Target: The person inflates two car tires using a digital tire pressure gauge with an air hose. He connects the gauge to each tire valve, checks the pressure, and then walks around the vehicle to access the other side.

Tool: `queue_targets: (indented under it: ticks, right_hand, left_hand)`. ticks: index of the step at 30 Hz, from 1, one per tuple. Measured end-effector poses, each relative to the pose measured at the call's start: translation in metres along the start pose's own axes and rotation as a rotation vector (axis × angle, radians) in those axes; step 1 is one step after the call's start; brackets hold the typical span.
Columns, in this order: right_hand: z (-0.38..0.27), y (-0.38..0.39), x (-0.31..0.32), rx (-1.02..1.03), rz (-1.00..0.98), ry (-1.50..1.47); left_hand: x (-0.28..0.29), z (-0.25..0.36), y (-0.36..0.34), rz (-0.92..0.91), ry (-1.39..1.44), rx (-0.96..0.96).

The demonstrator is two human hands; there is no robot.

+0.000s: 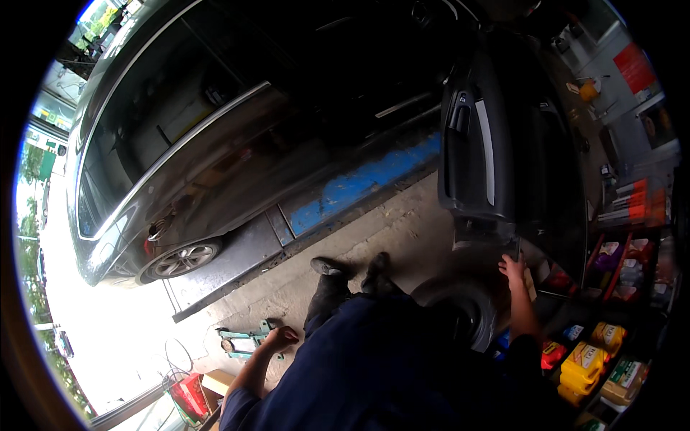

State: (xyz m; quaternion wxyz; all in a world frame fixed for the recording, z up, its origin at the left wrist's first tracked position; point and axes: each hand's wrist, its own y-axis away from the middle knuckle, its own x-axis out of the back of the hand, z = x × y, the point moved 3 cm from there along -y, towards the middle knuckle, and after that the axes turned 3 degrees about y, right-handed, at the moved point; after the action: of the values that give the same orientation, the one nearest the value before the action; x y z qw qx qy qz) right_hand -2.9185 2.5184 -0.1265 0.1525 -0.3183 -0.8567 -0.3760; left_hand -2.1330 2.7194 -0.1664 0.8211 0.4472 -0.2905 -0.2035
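My right hand (512,269) reaches out with spread fingers at the rear edge of the open car door (474,154). Its fingertips are at or against that edge; I cannot tell how firmly they touch, and nothing shows in the grasp. The door has a dark inner panel with a pale trim strip. My left hand (281,337) hangs low at my side, fingers loosely bent and empty. Below it on the floor lies a green floor jack (244,343). The dark car (208,172) stands ahead of me, its cabin in deep shadow.
The car stands over a blue-painted lift platform (359,183). A tyre (467,309) lies by my right leg. Yellow jugs (583,366) and shelves with orange-handled tools (624,205) line the right side. A red case (190,394) sits at lower left.
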Motion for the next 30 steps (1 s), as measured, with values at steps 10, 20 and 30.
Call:
queue_targets:
  ticks: [10, 20, 30]
  right_hand:
    - [-0.006, -0.066, 0.006, -0.021, 0.345, -0.452]
    - [-0.046, -0.012, -0.046, -0.038, 0.378, -0.868]
    - [-0.004, -0.109, 0.065, -0.067, 0.324, -0.771]
  left_hand:
    - [0.005, 0.079, 0.010, -0.785, -0.458, -0.322]
    - [-0.003, 0.173, 0.019, -0.740, -0.416, -0.301]
    - [-0.001, 0.111, -0.008, -0.569, -0.589, -0.598]
